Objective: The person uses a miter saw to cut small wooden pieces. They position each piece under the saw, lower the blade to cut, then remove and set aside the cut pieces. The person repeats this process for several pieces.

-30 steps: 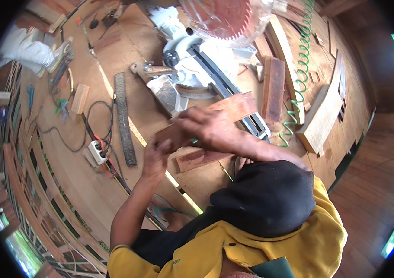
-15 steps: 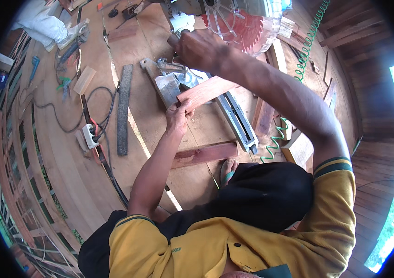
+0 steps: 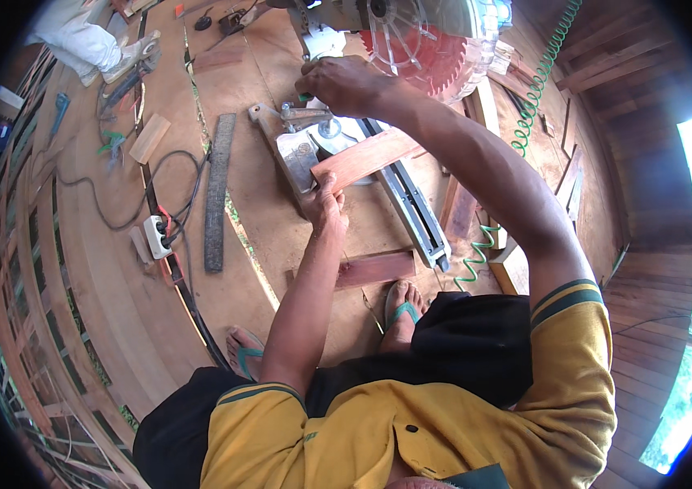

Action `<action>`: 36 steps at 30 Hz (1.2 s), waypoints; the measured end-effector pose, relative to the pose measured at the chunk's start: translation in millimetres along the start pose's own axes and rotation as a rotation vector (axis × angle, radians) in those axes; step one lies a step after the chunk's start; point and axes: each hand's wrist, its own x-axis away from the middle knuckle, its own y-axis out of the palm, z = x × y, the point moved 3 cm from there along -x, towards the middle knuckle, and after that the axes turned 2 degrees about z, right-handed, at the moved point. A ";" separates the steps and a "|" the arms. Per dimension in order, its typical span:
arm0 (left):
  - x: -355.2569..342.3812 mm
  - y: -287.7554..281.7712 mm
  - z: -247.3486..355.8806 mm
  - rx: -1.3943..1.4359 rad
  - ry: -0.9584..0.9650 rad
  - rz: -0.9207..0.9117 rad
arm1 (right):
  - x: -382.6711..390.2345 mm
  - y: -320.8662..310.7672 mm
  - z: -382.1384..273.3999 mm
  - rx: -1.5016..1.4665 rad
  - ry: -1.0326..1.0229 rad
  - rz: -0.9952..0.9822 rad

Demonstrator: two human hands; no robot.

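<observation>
My right hand [image 3: 350, 85] is closed at the handle of a mitre saw; its fingers hide most of the grip. The saw's red toothed blade [image 3: 431, 63], behind a clear guard, stands raised above the saw base [image 3: 295, 151]. Across that base lies a short reddish wooden board [image 3: 366, 157], its far end partly behind my right forearm. My left hand [image 3: 327, 202] grips the board's near left end, thumb on top. The grey slotted arm [image 3: 415, 210] of the base extends toward my feet.
A reddish plank [image 3: 374, 269] lies before my feet. Left are a dark strip [image 3: 217, 191], a white power strip [image 3: 157, 236] with cables, and a small block [image 3: 149, 138]. A green coiled hose [image 3: 537, 90] hangs right. Another person's leg [image 3: 85, 45] shows at upper left. The floor has gaps between boards.
My view has shifted slightly, and both my feet now show. My left hand still holds the board, with its forearm swung to the right. My right hand stays at the saw handle.
</observation>
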 end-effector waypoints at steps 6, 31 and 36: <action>-5.4 -4.9 -3.3 0.212 -0.064 -0.023 | 8.8 -25.5 -16.6 -0.027 0.321 -0.202; -51.3 58.4 0.2 0.662 -0.261 -0.053 | 18.6 -7.7 -14.0 0.097 0.101 -0.164; -76.7 60.3 0.8 0.614 -0.234 -0.048 | 19.2 -14.6 -17.6 0.058 0.113 -0.135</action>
